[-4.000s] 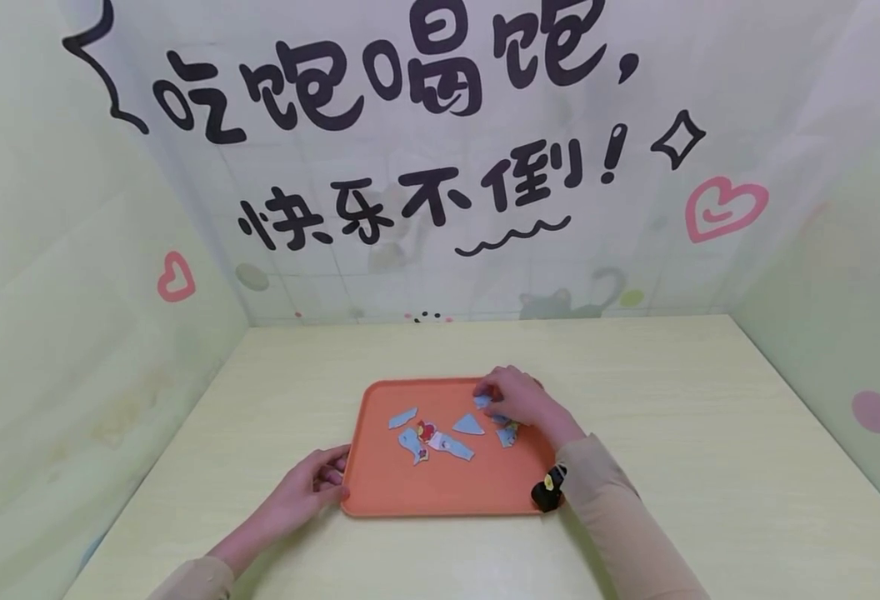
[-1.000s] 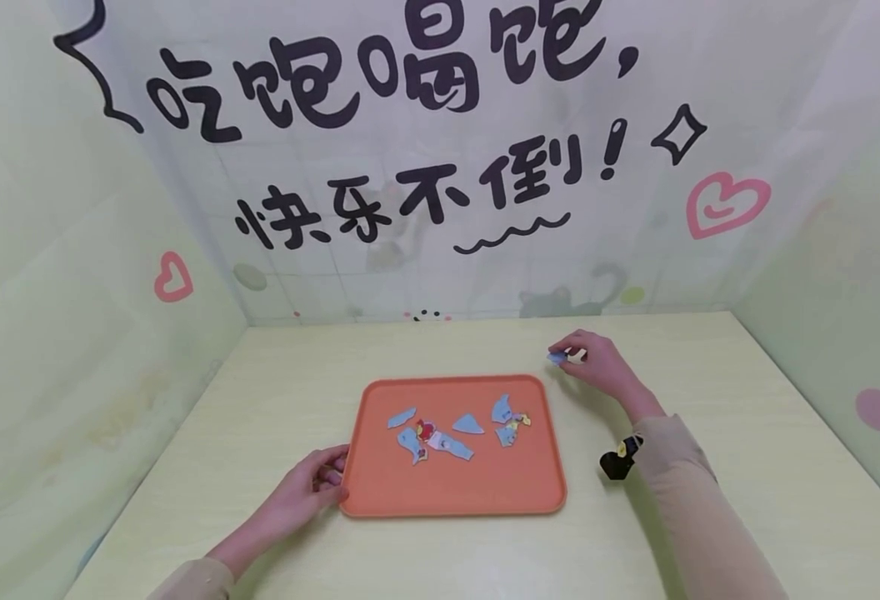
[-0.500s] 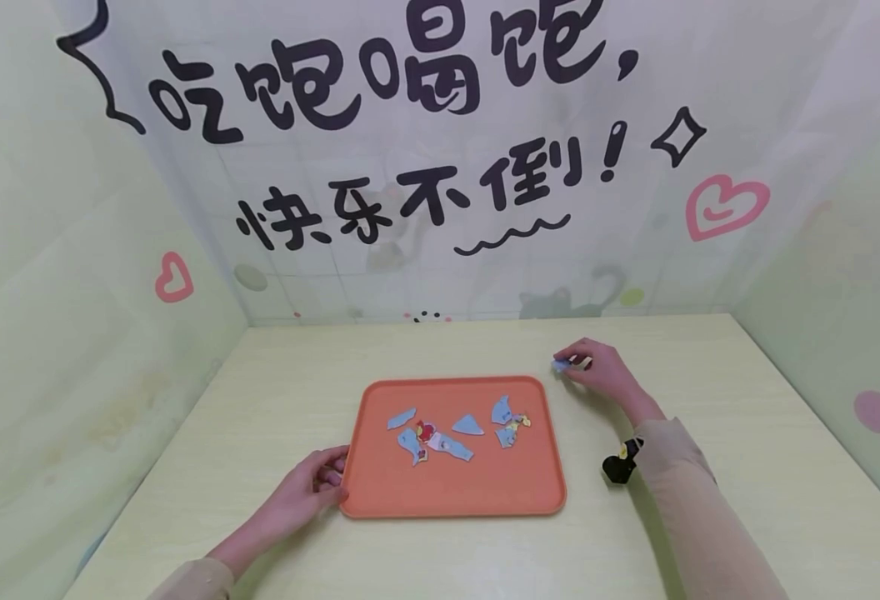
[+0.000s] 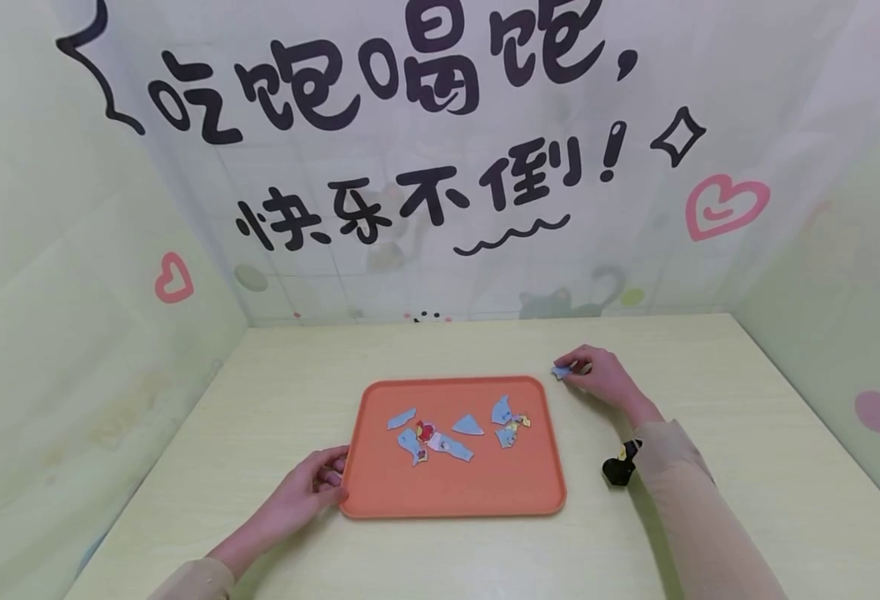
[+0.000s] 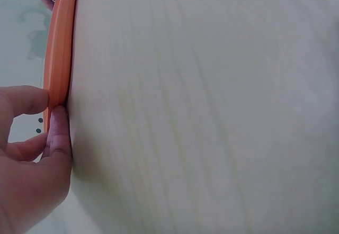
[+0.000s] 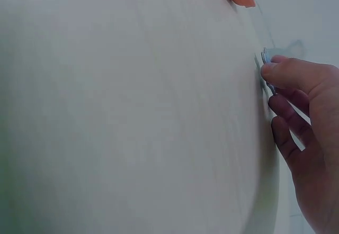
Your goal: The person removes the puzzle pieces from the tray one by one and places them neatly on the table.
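The left hand [image 4: 312, 483] pinches the tray [image 4: 455, 497] at its edge, best kept steady under loose scraps [image 4: 451, 447]; past the far right corner, a blue piece [image 4: 559, 372] is pinched in the right hand [image 4: 599, 375], wanting, I'd say, gentle fingers.

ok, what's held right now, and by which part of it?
Right hand: light-blue puzzle piece, pinched by one edge. Left hand: orange tray, gripped by its left rim.

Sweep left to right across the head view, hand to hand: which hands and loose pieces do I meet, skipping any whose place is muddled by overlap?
Left hand → narrow blue piece → triangular blue piece → cluster with yellow parts → held blue piece → right hand.
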`<state>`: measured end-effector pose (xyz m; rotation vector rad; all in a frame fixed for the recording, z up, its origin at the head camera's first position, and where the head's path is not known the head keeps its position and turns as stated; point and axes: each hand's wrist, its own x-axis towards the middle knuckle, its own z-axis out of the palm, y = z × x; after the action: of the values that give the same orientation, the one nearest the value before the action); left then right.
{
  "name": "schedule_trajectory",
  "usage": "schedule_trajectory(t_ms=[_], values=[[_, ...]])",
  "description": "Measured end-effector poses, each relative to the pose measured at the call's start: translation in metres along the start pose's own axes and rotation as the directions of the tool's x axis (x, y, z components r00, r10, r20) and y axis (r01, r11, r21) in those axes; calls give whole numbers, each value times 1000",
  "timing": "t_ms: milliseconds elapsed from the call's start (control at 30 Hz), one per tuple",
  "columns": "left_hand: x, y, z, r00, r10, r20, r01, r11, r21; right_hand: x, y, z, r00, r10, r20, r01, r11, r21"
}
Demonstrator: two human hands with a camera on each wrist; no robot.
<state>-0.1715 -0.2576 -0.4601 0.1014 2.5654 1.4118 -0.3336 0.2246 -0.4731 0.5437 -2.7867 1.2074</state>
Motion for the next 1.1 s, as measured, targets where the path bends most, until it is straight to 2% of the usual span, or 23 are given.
schedule_trajectory(t_ms=[233, 667, 1100], values=[[0, 0, 0, 1000, -9, -3, 9, 1000, 5, 0, 0, 2, 999, 24, 24, -24, 1000, 8], [-2, 1, 0, 1000, -7, -9, 7, 1000, 9, 0, 2, 1, 997, -9, 79, 8, 1000, 6], [-2, 2, 1, 1000, -8, -8, 8, 1000, 5, -2, -3, -3, 998, 28, 62, -29, 999, 15]])
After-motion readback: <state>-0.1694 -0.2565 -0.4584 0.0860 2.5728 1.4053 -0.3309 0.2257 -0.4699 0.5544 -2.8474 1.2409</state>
